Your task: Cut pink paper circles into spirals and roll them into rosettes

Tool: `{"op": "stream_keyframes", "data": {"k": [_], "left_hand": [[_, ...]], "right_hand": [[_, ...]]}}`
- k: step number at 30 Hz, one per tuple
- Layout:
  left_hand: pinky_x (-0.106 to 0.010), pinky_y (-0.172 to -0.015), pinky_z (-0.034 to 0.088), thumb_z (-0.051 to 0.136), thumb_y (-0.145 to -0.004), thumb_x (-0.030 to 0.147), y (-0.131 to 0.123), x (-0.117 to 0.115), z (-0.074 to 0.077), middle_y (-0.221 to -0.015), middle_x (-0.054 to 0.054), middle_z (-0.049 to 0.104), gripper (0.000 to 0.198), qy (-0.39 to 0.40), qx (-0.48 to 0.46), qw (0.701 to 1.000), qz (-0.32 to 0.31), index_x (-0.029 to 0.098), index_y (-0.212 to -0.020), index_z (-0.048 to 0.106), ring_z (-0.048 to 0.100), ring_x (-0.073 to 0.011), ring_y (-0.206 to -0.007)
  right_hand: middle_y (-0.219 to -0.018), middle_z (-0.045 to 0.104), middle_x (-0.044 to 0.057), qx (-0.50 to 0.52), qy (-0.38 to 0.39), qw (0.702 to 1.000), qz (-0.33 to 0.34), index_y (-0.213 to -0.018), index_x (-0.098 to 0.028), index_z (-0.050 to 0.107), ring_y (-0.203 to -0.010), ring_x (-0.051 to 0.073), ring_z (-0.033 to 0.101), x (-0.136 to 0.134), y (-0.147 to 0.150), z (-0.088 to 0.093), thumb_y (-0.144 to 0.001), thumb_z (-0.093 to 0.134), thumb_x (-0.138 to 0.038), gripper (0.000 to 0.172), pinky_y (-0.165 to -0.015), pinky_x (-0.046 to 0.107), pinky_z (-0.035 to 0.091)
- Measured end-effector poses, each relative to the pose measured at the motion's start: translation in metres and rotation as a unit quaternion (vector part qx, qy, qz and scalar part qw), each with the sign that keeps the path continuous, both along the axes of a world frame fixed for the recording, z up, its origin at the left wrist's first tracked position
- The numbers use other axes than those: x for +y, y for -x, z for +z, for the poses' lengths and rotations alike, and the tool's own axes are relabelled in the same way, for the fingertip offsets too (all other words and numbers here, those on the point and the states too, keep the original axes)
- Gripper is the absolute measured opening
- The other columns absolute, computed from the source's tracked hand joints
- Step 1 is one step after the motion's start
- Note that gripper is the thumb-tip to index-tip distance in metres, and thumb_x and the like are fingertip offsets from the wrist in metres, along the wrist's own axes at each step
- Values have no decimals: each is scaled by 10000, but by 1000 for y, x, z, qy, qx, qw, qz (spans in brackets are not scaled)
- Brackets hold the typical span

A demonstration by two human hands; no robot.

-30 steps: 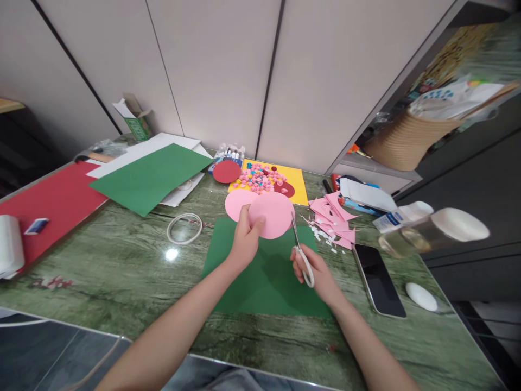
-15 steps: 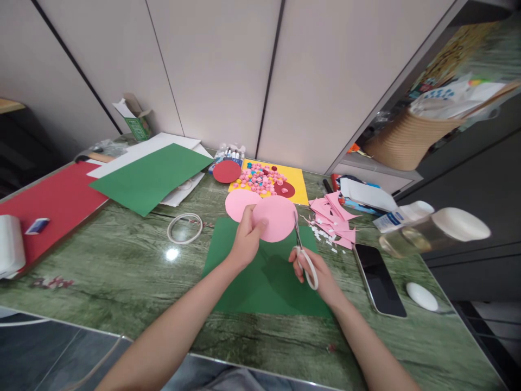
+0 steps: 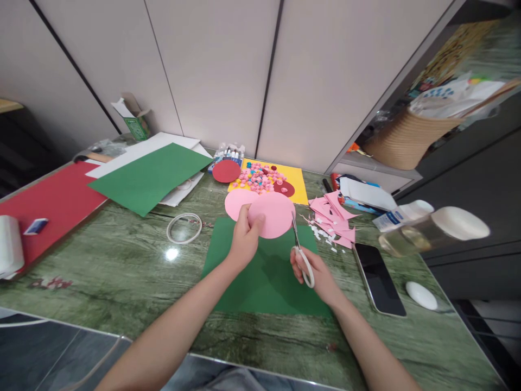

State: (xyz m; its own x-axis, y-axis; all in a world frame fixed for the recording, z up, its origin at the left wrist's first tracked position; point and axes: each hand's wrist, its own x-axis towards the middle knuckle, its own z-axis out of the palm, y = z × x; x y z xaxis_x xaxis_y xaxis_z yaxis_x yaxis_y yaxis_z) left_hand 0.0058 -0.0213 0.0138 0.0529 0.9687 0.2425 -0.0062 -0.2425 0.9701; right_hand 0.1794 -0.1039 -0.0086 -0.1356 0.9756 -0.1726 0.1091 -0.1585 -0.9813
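Observation:
My left hand [image 3: 245,239] pinches a round pink paper [image 3: 273,214] between thumb and fingers, above a green sheet [image 3: 268,288]. My right hand [image 3: 315,271] is closed on the handles of white scissors [image 3: 304,265]. Their blades point up and touch the right edge of the round paper. Another pink circle [image 3: 235,202] lies just behind, partly covered by the held one. Pink scraps [image 3: 331,217] and small white bits lie to the right of the scissors.
Behind are a yellow sheet [image 3: 299,182] with pink, blue and yellow pieces and a red circle [image 3: 226,171]. White tape [image 3: 184,228] lies left. A phone [image 3: 378,279], a bottle [image 3: 407,239] and a white oval object [image 3: 421,295] stand or lie right. Green and red sheets cover the left side.
The held pink paper and my left hand have shifted slightly left and up. The scissors have moved slightly left with my right hand, their blades still at the paper's edge.

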Motion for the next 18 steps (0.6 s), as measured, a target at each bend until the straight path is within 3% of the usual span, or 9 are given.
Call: {"op": "stream_keyframes", "data": {"k": [12,18], "left_hand": [[-259,-774,396,428,-845,346,-1,-2,0,-942,-30,523,236,15,6,998,-68,192,-1022,450,485,-160,-861],[-256,-774,395,446,-840,344,-1,-1,-1,-977,-31,525,248,9,2,999,-51,191,-1034,446,485,-156,-882]], "right_hand": [[-564,394,-44,24,-4,1000,-3,-765,-182,463,-470,87,386,0,-1,3,-843,444,-505,333,-439,222,298],[-565,389,-47,11,-14,1000,-3,-753,-183,442,-464,82,375,1,-2,1,-857,435,-484,319,-437,218,294]]}}
